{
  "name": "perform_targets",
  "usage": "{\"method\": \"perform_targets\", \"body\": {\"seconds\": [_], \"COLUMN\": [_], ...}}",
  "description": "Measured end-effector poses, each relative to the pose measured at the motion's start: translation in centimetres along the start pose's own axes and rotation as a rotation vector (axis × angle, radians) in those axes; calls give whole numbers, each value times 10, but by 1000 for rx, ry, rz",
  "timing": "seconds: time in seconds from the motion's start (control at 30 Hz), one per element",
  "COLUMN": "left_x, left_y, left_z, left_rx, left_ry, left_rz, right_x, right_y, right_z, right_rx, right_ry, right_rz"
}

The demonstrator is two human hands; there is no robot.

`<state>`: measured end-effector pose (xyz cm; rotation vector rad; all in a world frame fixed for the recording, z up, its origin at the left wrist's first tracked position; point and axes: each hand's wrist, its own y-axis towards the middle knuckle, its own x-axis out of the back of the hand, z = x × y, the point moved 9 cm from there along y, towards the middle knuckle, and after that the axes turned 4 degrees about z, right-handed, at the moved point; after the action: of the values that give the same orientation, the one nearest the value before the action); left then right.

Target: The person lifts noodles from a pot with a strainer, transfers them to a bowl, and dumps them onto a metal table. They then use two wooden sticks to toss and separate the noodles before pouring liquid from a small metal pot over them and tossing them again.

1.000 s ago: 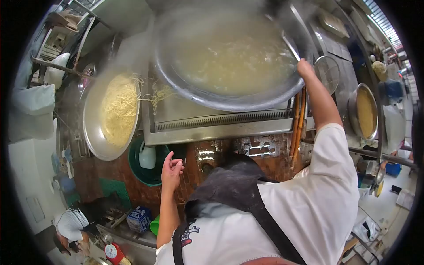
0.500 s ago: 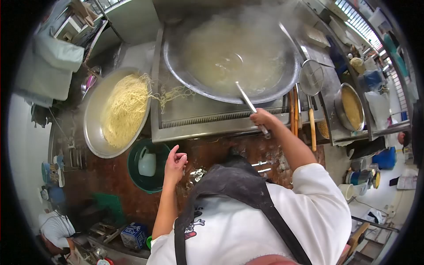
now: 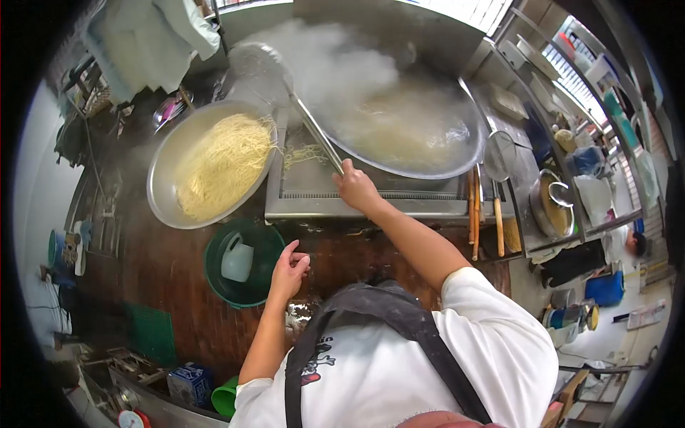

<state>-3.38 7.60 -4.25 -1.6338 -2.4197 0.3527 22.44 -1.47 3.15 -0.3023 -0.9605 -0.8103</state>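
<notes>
My right hand [image 3: 357,187] is closed around the metal handle of a long strainer [image 3: 312,127]. The strainer's round mesh head is raised in steam, between the wok and the noodle bowl. Cloudy, steaming liquid fills the large wok [image 3: 399,173] set in the metal stove. To its left, a wide metal bowl [image 3: 163,184] holds a heap of yellow noodles [image 3: 221,164]. A few strands trail over the bowl's edge onto the stove. Lower down, my left hand [image 3: 289,271] hangs near a green tub, index finger extended and the others loosely bent, with nothing visible in it.
The green tub [image 3: 214,274] on the wet floor holds a white jug [image 3: 237,260]. Another round strainer [image 3: 499,154] and several wooden handles [image 3: 474,214] lean by the stove's right side. Farther right stands a metal bowl [image 3: 553,214] of brownish contents. A person in dark clothing [image 3: 574,262] is at far right.
My right hand has swung left, lifting the strainer out of the wok toward the noodle bowl. My left hand stays low with its fingers slightly shifted. The view has turned a little.
</notes>
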Motion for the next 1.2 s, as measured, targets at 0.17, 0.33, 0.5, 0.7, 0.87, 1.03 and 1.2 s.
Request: {"method": "perform_targets", "body": {"seconds": [0.17, 0.33, 0.5, 0.7, 0.87, 1.03, 1.2], "left_x": [7, -3, -57, -130, -195, -267, -304], "left_y": [-17, -28, -11, 23, 44, 55, 72], "left_z": [21, 44, 27, 2, 11, -16, -26], "left_rx": [-7, 54, 87, 73, 134, 169, 167], "left_ry": [-57, -73, 7, 98, 148, 229, 321], "left_rz": [-37, -61, 13, 68, 110, 147, 179], "right_x": [-45, -38, -45, 72, 196, 259, 217], "right_y": [-1, -9, -28, -89, -208, -325, -375], "right_z": [-29, -25, -85, -200, -371, -513, -595], "right_rx": [1, 38, -46, -217, -432, -761, -916], "right_ry": [-232, -180, -51, 314, 114, 140, 181], "right_rz": [130, 33, 113, -79, -409, -626, -498]}}
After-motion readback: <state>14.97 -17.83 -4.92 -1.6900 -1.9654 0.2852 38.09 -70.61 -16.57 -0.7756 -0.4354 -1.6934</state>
